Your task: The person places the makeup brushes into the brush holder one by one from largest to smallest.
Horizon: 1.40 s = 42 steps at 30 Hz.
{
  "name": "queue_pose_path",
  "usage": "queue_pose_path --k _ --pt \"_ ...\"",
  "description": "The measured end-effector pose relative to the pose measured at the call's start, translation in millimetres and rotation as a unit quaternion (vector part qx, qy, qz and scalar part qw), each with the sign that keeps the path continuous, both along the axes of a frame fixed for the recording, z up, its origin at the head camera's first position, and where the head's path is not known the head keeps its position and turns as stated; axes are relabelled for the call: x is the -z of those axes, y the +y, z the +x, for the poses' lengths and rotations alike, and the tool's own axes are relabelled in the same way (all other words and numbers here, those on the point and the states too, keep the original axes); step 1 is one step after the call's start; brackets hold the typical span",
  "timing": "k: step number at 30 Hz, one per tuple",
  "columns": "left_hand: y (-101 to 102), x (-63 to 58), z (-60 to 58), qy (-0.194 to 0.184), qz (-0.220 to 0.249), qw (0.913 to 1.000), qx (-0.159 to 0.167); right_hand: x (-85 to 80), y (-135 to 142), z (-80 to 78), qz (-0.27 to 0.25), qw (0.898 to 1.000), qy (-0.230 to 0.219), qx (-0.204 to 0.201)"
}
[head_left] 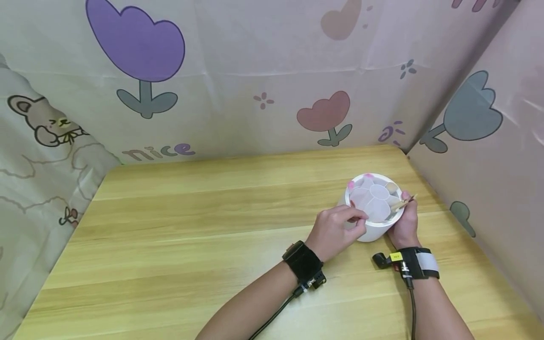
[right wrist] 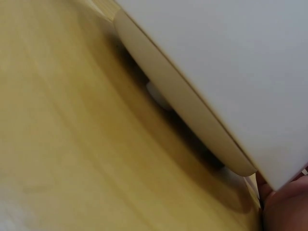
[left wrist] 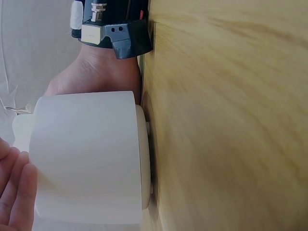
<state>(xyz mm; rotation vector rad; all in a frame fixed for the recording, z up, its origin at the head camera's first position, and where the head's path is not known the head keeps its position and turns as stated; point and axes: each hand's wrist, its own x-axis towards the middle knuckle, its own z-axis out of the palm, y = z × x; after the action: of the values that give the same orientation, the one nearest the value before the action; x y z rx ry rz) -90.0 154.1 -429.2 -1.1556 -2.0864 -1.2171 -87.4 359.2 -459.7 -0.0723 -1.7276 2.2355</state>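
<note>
A white round pot (head_left: 372, 232) stands on small feet near the table's right side. Inside its mouth lies a pale flower-shaped tray (head_left: 379, 191) with petal compartments, pink marks showing near the rim. Thin wooden sticks (head_left: 401, 203) poke out over the right rim; their kind is hard to tell. My left hand (head_left: 337, 229) is at the near left rim, thumb and forefinger pinching the tray's near edge. My right hand (head_left: 405, 226) holds the pot from the right, thumb up by the sticks. In the left wrist view the pot's wall (left wrist: 86, 159) hides most of the right fingers.
The wood-grain table (head_left: 191, 236) stretches away to the left. Printed cloth (head_left: 238, 56) hangs behind it and along both sides. Each wrist wears a black strap (head_left: 302, 261) with a camera and a cable running back along the forearm.
</note>
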Motion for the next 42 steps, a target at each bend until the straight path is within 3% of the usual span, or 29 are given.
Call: queue_pose_path --k 15,26,35,42 --pt "-0.3 0.8 -0.8 -0.007 0.014 0.9999 0.007 -2.3 -1.3 -0.5 0.009 1.000 -0.022 0.011" --pt "-0.6 0.1 -0.6 -0.004 0.013 0.9999 0.010 -0.5 -0.7 -2.5 -0.009 1.000 0.014 -0.012" --pt "0.1 -1.6 0.7 -0.016 0.006 0.9998 0.012 0.1 0.5 0.3 -0.010 1.000 0.004 0.006" --pt "-1.5 -2.6 1.2 -0.009 0.005 0.9999 0.008 0.9 -0.1 -2.0 -0.015 1.000 0.016 -0.008"
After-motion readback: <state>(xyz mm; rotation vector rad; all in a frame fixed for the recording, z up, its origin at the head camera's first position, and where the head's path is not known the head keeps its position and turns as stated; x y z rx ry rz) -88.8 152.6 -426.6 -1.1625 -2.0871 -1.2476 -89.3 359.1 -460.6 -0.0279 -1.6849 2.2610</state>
